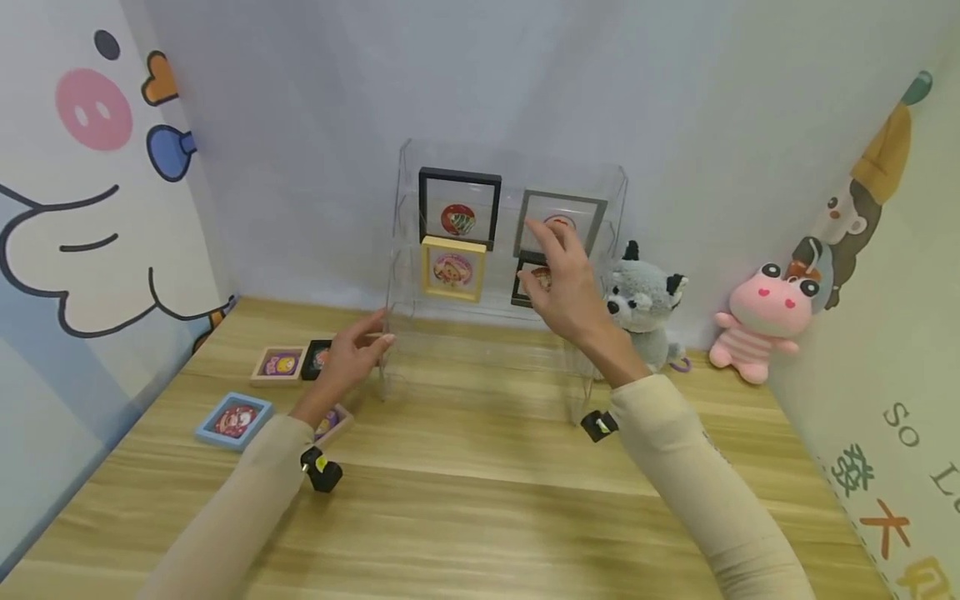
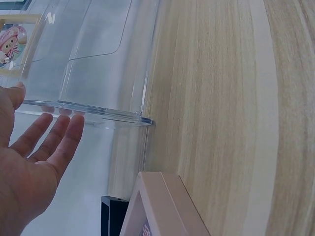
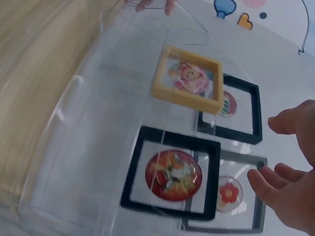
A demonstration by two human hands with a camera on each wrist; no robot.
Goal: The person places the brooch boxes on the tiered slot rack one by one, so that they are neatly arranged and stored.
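Note:
A clear tiered stand [image 1: 480,350] holds four framed badges: a black frame [image 1: 460,173] and a grey frame [image 1: 566,197] above, a yellow frame [image 1: 453,295] and a smaller black frame [image 3: 172,211] below. My left hand [image 1: 352,354] is at the stand's left side edge, fingers extended; in the left wrist view the fingertips [image 2: 75,123] lie along that clear edge. My right hand [image 1: 566,287] is raised before the two right-hand frames, thumb and fingers apart with nothing between them. In the right wrist view its fingers [image 3: 266,184] are beside the grey frame.
On the table's left lie a blue frame [image 1: 206,429], a beige frame [image 1: 258,377], a black frame [image 1: 310,367] and a pinkish frame [image 1: 341,425] partly behind my left wrist. A grey plush [image 1: 641,312] and a pink plush [image 1: 768,312] sit right of the stand.

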